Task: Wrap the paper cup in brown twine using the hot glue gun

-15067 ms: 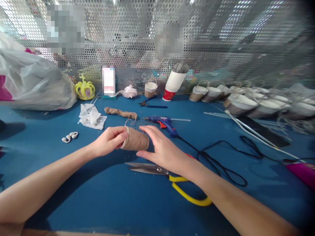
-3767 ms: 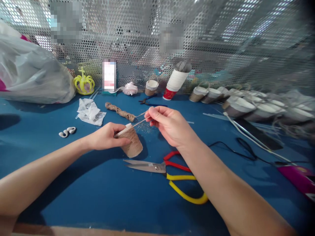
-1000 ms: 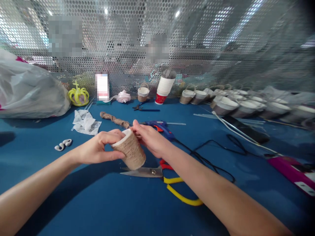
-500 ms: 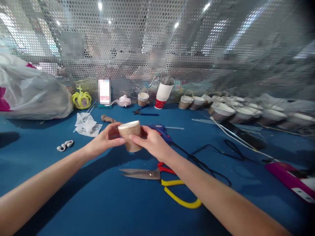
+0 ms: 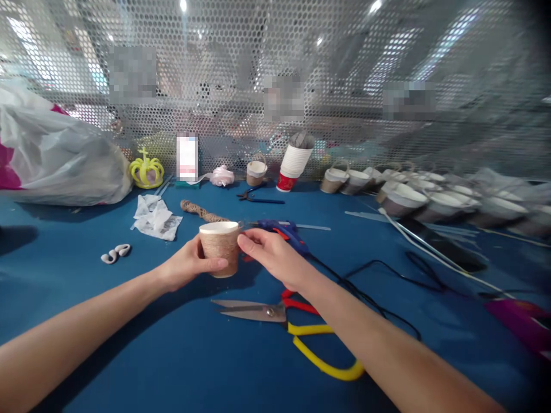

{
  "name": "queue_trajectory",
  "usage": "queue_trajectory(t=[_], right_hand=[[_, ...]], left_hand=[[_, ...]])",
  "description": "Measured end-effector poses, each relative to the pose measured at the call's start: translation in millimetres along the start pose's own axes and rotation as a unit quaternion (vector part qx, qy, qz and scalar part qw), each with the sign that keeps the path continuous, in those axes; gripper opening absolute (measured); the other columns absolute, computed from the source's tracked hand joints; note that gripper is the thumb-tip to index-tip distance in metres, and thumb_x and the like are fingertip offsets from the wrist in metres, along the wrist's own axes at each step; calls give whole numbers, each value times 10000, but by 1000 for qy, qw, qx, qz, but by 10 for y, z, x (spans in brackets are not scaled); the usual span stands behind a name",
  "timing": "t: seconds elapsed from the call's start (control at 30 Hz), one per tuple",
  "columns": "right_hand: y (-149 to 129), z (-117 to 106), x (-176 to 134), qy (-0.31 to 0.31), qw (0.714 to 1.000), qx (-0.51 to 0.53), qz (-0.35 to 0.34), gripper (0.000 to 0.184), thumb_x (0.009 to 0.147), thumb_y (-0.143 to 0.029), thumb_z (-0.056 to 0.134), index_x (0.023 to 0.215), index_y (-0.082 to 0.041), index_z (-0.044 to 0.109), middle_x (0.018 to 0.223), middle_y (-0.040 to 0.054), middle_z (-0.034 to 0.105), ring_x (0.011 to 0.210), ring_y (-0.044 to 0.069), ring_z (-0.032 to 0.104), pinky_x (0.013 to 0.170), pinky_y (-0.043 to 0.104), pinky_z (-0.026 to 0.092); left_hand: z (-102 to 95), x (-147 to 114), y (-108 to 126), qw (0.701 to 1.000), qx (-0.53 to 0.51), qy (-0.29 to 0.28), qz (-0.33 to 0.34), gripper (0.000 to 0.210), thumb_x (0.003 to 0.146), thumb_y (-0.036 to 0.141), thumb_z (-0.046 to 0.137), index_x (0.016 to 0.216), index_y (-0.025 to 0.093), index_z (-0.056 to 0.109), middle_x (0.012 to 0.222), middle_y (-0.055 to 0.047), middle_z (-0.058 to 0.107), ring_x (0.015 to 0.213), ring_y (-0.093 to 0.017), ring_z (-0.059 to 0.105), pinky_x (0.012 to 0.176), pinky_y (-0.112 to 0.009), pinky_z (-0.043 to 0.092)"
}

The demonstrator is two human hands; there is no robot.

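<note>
The twine-wrapped cup is sitting mouth-up over the bench in the left hand, which is wrapping snugly round its side, thumb showing in front and the other fingers mostly hiding behind. The right hand is bunching thumb and fingers close together by the rim, but honestly I can't tell what they're pinching. Its forearm is blocking part of the scissors, handles especially.
</note>
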State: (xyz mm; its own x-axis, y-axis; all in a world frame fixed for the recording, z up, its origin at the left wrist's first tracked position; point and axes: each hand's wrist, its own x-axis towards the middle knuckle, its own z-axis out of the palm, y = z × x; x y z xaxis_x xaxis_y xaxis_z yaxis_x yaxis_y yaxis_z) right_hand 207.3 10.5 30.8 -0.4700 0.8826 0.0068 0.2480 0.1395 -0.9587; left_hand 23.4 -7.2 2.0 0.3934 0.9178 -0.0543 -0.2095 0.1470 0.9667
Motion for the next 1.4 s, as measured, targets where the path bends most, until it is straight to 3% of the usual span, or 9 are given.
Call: queue_trajectory(t=[0.4, 0.47, 0.53, 0.63, 0.83, 1.03, 1.17, 1.3, 1.4], right_hand=[[-31, 105, -29, 15, 999, -33, -10, 411, 718, -355, 649, 1046, -157, 500, 1057, 108, 631, 928, 218, 619, 802, 367, 495], [-7, 94, -23, 34, 996, -80, 6, 440, 719, -377, 642, 1057, -139, 493, 1047, 128, 631, 916, 233, 619, 789, 384, 491], [24, 92, -16, 40, 992, -117, 17, 455, 718, -399, 638, 1059, -132, 498, 1032, 138, 634, 909, 249, 617, 771, 396, 489], [71, 113, -9, 36, 989, -143, 11, 463, 717, -414, 635, 1068, -140, 508, 1001, 132, 643, 879, 254, 621, 732, 392, 489], [99, 138, -5, 30, 983, -180, -36, 506, 732, -425, 617, 1135, -135, 515, 1103, 151, 615, 966, 268, 594, 790, 403, 468], [-100, -243, 18, 76, 956, -282, -35, 295, 768, -443, 559, 904, -187, 618, 872, 86, 684, 766, 217, 630, 692, 354, 471], [-49, -693, 97, 203, 873, -442, 35, 174, 768, -353, 550, 649, -228, 569, 635, 60, 626, 629, 206, 588, 587, 334, 408], [273, -929, 195, 173, 875, -442, 93, 382, 581, -220, 693, 366, -245, 379, 369, -2, 407, 503, 188, 520, 509, 310, 361], [459, -933, 251, 173, 889, -412, 104, 420, 503, -139, 696, 354, -245, 319, 386, -6, 413, 553, 204, 544, 538, 313, 375]], left_hand=[[-78, 8, 65, 988, 149, -41, 12, 718, 610, 387, 740, 1196, 125, 419, 1194, -152, 554, 1086, -274, 529, 928, -414, 406], [-143, 7, 134, 968, 244, 30, 42, 741, 623, 389, 726, 1232, 155, 376, 1220, -150, 520, 1098, -277, 510, 920, -442, 399], [-185, -2, 202, 925, 353, 79, 117, 617, 647, 369, 713, 1161, 160, 442, 1188, -136, 531, 1131, -268, 474, 974, -454, 341], [-184, -20, 247, 878, 432, 42, 201, 280, 714, 314, 656, 939, 173, 564, 1104, -102, 569, 1082, -235, 497, 973, -422, 345], [-131, -29, 189, 890, 420, 22, 177, 121, 751, 256, 576, 802, 147, 569, 1002, -101, 606, 987, -214, 539, 902, -374, 403], [-141, -47, 248, 902, 418, 7, 104, 192, 772, 277, 533, 867, 125, 601, 922, -68, 639, 864, -187, 566, 822, -326, 438], [-131, -64, 280, 893, 438, 3, 101, 183, 765, 277, 539, 846, 128, 605, 878, -51, 648, 816, -175, 572, 778, -295, 445], [-110, -74, 303, 894, 439, -5, 91, 153, 765, 271, 527, 787, 132, 589, 767, -17, 639, 725, -147, 565, 683, -249, 443], [-105, -77, 318, 895, 437, -9, 86, 159, 769, 279, 522, 776, 132, 583, 752, -10, 631, 714, -142, 559, 679, -242, 435]])
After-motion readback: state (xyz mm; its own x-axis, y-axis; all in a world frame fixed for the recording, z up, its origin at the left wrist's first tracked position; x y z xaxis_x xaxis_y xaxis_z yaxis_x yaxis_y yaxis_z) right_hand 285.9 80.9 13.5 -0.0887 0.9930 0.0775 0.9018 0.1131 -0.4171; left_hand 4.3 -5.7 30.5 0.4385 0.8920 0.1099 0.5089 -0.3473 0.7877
